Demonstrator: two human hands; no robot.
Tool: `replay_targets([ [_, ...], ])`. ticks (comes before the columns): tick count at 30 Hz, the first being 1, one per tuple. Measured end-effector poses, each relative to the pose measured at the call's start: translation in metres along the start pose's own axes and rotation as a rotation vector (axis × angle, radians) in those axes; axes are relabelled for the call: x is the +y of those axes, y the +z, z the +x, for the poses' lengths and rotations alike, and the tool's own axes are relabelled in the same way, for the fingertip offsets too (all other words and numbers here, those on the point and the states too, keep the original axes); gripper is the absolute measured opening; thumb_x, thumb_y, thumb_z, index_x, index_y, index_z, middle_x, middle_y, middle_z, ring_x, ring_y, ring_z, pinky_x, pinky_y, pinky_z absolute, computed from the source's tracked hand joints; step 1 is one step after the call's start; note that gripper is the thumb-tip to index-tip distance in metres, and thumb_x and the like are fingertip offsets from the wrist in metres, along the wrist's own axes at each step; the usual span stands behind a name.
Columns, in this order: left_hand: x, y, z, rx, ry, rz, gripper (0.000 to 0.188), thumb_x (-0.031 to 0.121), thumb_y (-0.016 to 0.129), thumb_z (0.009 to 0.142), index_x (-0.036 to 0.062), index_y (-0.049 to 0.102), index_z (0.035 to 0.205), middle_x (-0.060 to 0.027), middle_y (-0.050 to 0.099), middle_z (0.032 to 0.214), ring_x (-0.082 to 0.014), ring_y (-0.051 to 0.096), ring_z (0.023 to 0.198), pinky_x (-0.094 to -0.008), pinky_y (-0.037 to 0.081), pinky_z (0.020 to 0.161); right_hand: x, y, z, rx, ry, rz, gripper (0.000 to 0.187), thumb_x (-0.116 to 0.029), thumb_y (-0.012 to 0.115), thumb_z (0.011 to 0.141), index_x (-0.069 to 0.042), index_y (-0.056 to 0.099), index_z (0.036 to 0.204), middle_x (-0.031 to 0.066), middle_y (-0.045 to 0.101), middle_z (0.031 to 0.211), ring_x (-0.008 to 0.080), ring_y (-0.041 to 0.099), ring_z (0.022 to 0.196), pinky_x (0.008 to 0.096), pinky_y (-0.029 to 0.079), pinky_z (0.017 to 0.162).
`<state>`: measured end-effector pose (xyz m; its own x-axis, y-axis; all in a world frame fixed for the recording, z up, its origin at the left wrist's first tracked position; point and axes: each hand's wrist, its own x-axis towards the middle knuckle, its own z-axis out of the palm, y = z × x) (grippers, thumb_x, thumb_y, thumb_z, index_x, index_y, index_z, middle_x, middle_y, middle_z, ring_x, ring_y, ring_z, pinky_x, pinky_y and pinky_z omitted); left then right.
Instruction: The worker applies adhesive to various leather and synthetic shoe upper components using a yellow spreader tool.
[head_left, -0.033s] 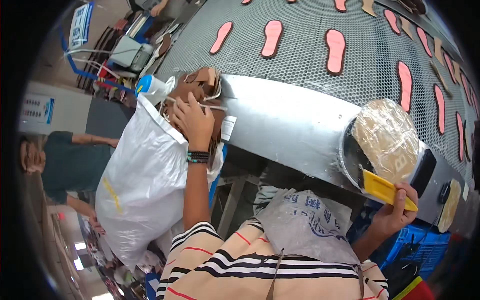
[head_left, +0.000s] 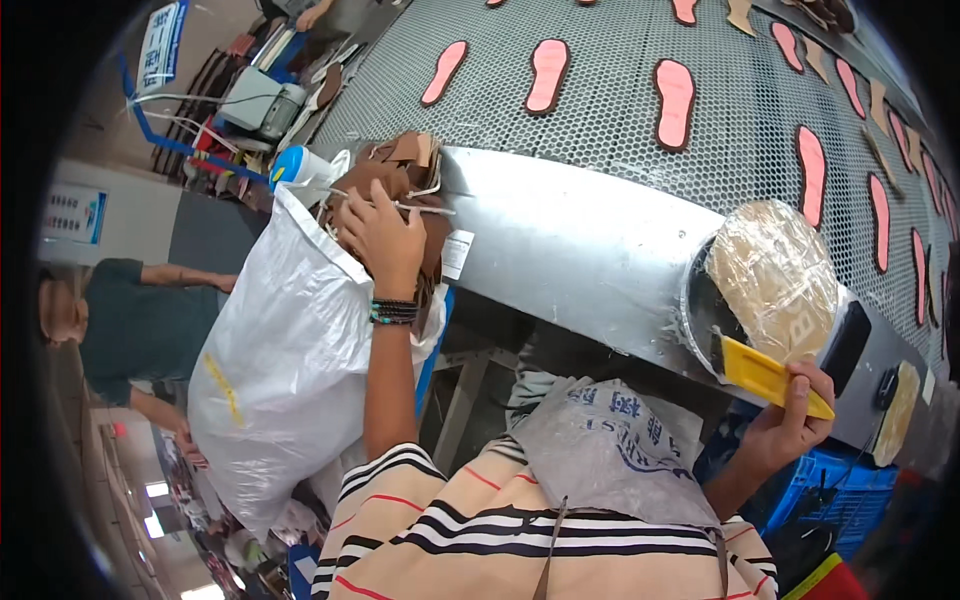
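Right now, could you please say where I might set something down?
The metal ledge is bare between the brown cut pieces and the round tub; it's crowded at the tub, where the right hand holds a yellow scraper.

- We have a wide lane along the metal ledge (head_left: 560, 225), between our left hand (head_left: 385, 240) and the film-wrapped round container (head_left: 775, 280).
- That container stands between our right hand (head_left: 788, 428), with its yellow scraper (head_left: 755, 370), and the mesh belt (head_left: 490, 110); a black block (head_left: 849, 342) sits just beside it.
- On the belt, we could pass between the pink insoles (head_left: 547, 75), which lie apart.
- The bulging white sack (head_left: 285, 330) and heaped brown pieces (head_left: 400, 160) crowd our left side.
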<state>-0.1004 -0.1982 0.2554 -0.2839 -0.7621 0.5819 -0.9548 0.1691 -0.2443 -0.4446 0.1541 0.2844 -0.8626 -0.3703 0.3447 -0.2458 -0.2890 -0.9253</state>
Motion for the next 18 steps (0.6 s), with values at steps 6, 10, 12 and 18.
replay_targets([
  [6, 0.013, 0.015, 0.05, -0.184, -0.145, -0.038, 0.067, 0.042, 0.077, 0.083, 0.0026, 0.058, 0.133, -0.0216, 0.064, 0.122, -0.0388, 0.054, 0.121, -0.0581, 0.034, 0.1, -0.013, 0.016, 0.016, -0.082, -0.027, 0.057, 0.012, -0.005, 0.064, 0.091, 0.006, 0.069, 0.093, 0.0124, 0.067, 0.088, 0.0182, 0.057, 0.083, 0.0313, 0.043, 0.08],
  [10, 0.034, 0.02, 0.061, -0.375, 0.05, -0.239, 0.036, 0.029, 0.078, 0.08, 0.0051, 0.069, 0.106, -0.0213, 0.066, 0.114, -0.0415, 0.055, 0.118, -0.0592, 0.035, 0.097, -0.01, -0.008, 0.02, -0.11, -0.073, 0.015, 0.012, -0.005, 0.064, 0.091, 0.006, 0.069, 0.093, 0.0123, 0.067, 0.088, 0.0187, 0.056, 0.083, 0.0325, 0.042, 0.08],
  [12, 0.04, 0.02, 0.059, -0.519, 0.157, -0.517, 0.034, 0.025, 0.077, 0.08, 0.0071, 0.068, 0.107, -0.021, 0.067, 0.11, -0.0434, 0.055, 0.117, -0.0592, 0.036, 0.097, -0.01, -0.018, 0.018, -0.039, -0.064, 0.037, 0.012, -0.005, 0.063, 0.091, 0.005, 0.069, 0.093, 0.0121, 0.067, 0.088, 0.0188, 0.056, 0.084, 0.0327, 0.042, 0.08],
  [18, 0.092, -0.039, 0.006, -0.189, 0.226, -0.074, 0.077, 0.021, 0.081, 0.078, 0.011, 0.048, 0.147, -0.0201, 0.04, 0.152, -0.0387, 0.038, 0.14, -0.0625, 0.029, 0.109, -0.02, -0.025, 0.011, -0.018, -0.055, 0.055, 0.011, -0.005, 0.064, 0.091, 0.004, 0.069, 0.092, 0.011, 0.067, 0.086, 0.0159, 0.052, 0.079, 0.0307, 0.038, 0.074],
])
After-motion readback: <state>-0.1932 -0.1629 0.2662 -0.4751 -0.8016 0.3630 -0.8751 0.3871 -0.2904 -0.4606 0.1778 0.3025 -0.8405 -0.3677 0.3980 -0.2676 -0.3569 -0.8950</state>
